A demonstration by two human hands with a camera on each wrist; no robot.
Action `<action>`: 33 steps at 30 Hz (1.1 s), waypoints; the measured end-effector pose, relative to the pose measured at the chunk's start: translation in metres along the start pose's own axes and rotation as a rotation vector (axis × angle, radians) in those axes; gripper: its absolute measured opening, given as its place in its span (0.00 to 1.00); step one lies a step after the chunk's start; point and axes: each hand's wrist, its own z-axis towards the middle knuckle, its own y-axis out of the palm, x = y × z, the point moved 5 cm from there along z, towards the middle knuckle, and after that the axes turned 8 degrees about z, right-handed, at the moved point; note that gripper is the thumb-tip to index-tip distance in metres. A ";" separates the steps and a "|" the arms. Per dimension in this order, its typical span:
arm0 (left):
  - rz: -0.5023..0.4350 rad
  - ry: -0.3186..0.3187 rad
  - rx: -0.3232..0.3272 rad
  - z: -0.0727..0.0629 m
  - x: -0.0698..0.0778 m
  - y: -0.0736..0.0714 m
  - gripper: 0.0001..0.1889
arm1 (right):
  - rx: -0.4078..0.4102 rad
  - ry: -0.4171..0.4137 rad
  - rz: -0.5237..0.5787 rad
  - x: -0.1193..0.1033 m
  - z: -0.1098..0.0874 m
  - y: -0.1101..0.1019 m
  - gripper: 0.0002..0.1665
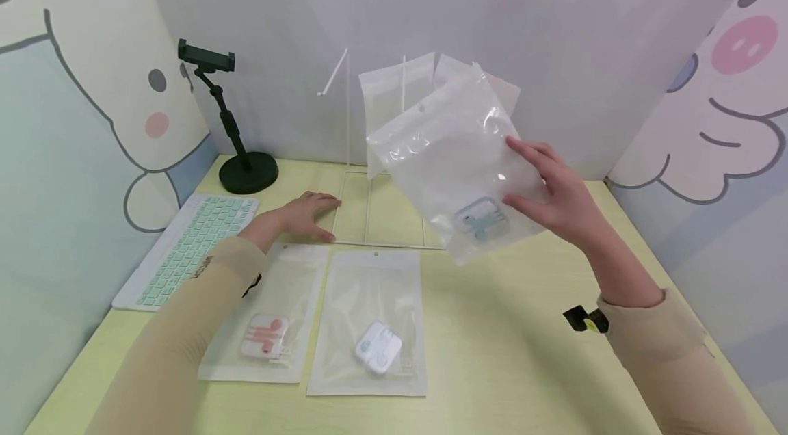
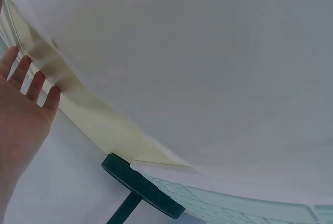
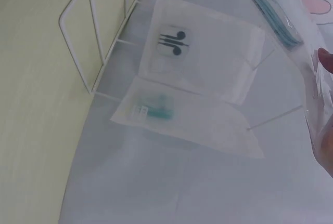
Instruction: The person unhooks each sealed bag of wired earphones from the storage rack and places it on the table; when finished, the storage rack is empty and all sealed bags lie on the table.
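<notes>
My right hand point(image 1: 557, 195) grips the side of a clear zip bag point(image 1: 446, 154), tilted in the air before the white wire rack point(image 1: 388, 244). Inside that bag is a blue earphone set point(image 1: 482, 218). In the right wrist view, two bags hang at the rack: one with black earphones point(image 3: 174, 41), one with a green item point(image 3: 158, 110), blurred. My left hand point(image 1: 301, 216) lies low at the left side of the rack's base, fingers spread and nearly straight. In the left wrist view this hand point(image 2: 23, 109) appears at the left edge, with nothing in its grasp.
Two more bags lie flat on the table: one with pink earphones point(image 1: 265, 338), one with a white earphone case point(image 1: 378, 347). A white keyboard point(image 1: 197, 250) with mint keys and a black phone stand point(image 1: 248, 172) are at the left. A bare rack hook point(image 1: 333, 72) sticks out.
</notes>
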 end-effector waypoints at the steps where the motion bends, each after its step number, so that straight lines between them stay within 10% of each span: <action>1: 0.000 -0.002 0.001 0.000 0.000 0.000 0.49 | 0.003 0.010 0.004 0.000 -0.002 -0.002 0.49; 17: 0.016 -0.014 0.015 -0.003 0.003 0.001 0.49 | -0.008 0.236 0.343 0.009 -0.058 -0.015 0.51; 33: -0.027 -0.024 0.023 -0.001 0.003 -0.004 0.50 | -0.056 0.560 0.281 0.036 -0.132 0.013 0.48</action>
